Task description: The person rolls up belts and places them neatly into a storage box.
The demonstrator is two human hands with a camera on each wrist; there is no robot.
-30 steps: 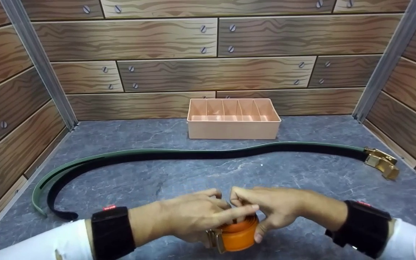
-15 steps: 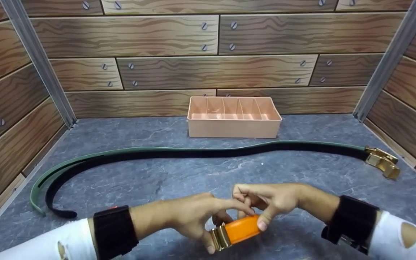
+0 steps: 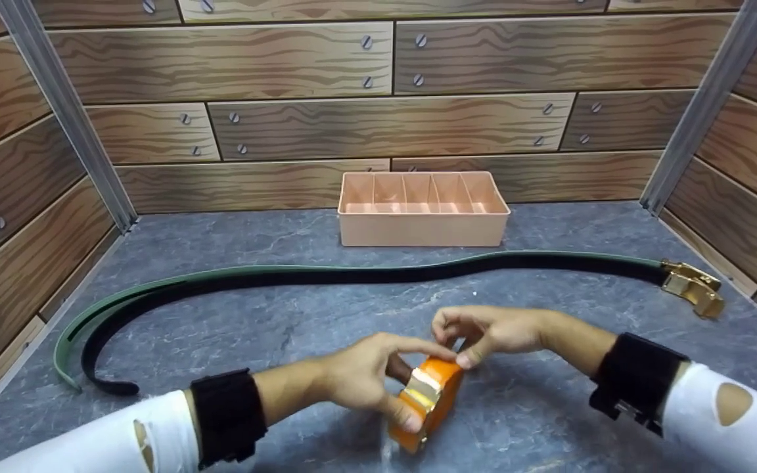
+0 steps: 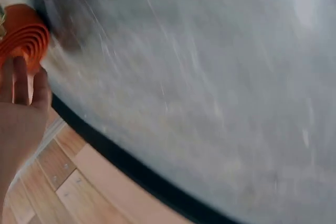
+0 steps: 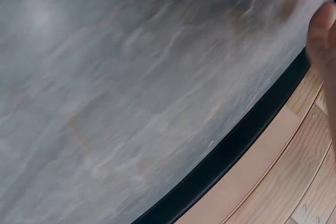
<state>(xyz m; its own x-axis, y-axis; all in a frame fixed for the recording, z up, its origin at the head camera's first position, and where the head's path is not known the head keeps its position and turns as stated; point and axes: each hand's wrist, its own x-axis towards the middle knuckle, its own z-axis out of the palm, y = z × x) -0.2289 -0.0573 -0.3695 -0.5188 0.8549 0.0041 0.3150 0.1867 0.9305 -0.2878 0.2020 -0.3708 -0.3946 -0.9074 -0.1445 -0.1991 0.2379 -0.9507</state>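
I have one bench (image 3: 253,328) under everything. One long green-and-black belt (image 3: 378,274) crosses it just in front of the box; I take it for one, though its left end parts into two strands. The box (image 3: 423,230) is single, with five compartments.

Well in front of the box I'm watching two hands. The left hand (image 3: 362,378) grips the orange belt (image 3: 445,397), thumb over its near end; the right hand (image 3: 493,332) pinches the upper corner. That coil, the only orange one, is tilted, and I can't tell whether it touches the bench. I'd squeeze the layers evenly from both sides, line up their edges, and let neither hand slacken first, since the spiral could spring loose.

Gold buckles: two, one (image 3: 423,389) on the coil, one (image 3: 692,288) right of the box, on the long belt.
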